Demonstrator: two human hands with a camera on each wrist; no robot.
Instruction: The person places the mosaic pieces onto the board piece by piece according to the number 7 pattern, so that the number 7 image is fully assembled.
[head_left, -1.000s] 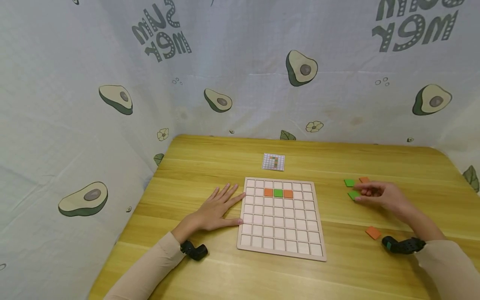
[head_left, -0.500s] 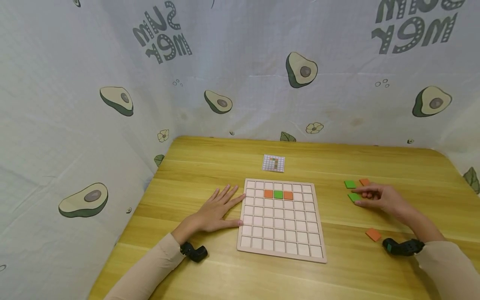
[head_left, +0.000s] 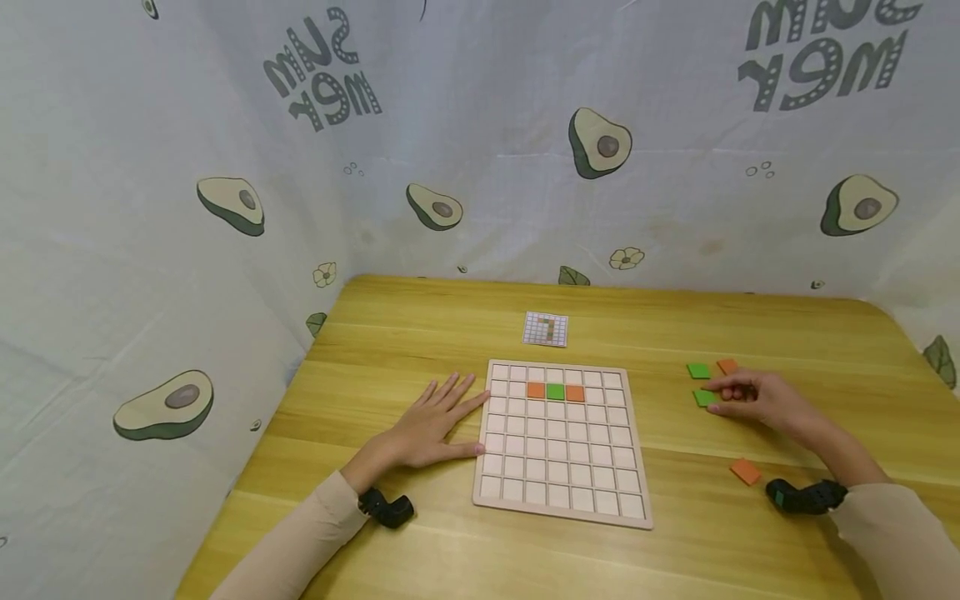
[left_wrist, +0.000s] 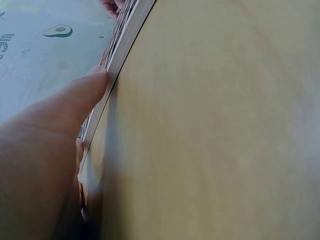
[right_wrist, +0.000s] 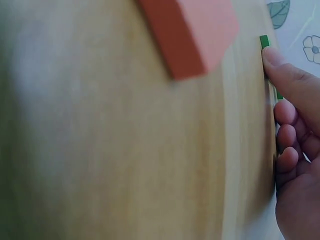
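My left hand lies spread on the table, its thumb and forefinger touching the left edge of a pale wooden grid board. In the left wrist view the thumb rests against the board's side. One row of the board holds an orange tile, a green tile and another orange tile. To the right, my right hand pinches a green square tile between thumb and forefinger, low at the table; its other fingers are curled.
Beyond the right hand lie a loose green tile and an orange tile. Another orange tile lies nearer, by the right wrist camera. A small printed pattern card sits behind the board. An avocado-print curtain hangs behind the table.
The head view has shifted slightly, so the table appears a little lower. Both hands keep nearly the same places, the right one staying at the green tile.
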